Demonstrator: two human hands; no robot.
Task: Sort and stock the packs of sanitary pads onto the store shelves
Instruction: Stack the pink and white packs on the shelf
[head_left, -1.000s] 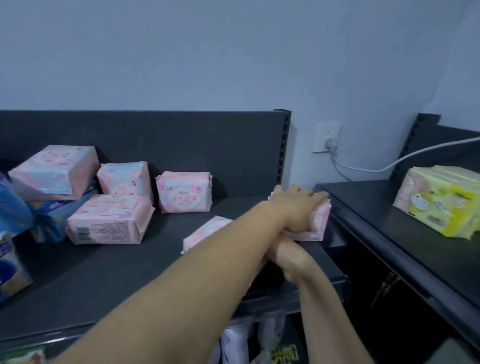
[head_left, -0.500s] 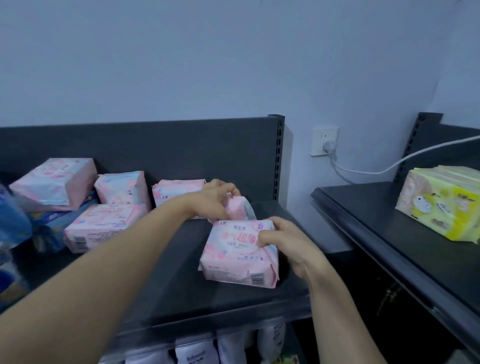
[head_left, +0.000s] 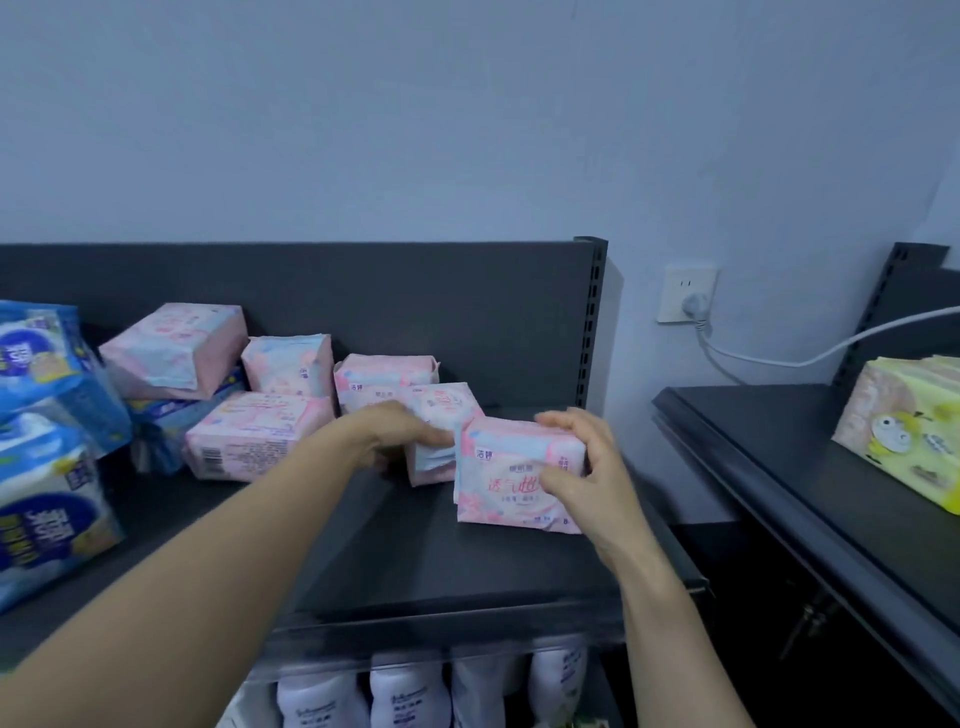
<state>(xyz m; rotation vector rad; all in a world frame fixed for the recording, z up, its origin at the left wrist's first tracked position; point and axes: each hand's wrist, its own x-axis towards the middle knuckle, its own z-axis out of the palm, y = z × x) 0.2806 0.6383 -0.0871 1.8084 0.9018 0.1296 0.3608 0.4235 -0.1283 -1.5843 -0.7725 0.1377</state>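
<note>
Front pad pack (head_left: 511, 491): pink, upright on its long edge, printed face to camera, on the dark shelf (head_left: 415, 551) toward its right end, forward of the other pinks.
Right hand (head_left: 587, 467): grip closed round the front pad pack's right end, fingers curled over the top edge, thumb on the printed face.
Second pad pack (head_left: 441, 410): pink, at 10 o'clock of the front pad pack, touching it, tipped back.
Left hand (head_left: 392, 431): grip on the second pad pack's left end, fingers curled onto its face; thumb hidden.
Back pack (head_left: 384, 376): pink, at 12 o'clock of the left hand, standing by the back panel (head_left: 415, 301).
Toward 9 o'clock: upright pack (head_left: 288, 366), flat pack (head_left: 249, 436) with barcode end to camera, tilted pack (head_left: 171, 345) propped on a blue pack (head_left: 161, 421).
Blue packs (head_left: 41, 415): piled at the shelf's left end, 9 o'clock.
Bottles (head_left: 405, 696): white, in a row on the level below, 6 o'clock.
Socket (head_left: 687, 293): on the wall at 1 o'clock, plug in, white cable (head_left: 779, 358) running off toward 3 o'clock.
Side shelf (head_left: 769, 447): separate unit at 3 o'clock, carrying yellow-green packs (head_left: 904, 436).
</note>
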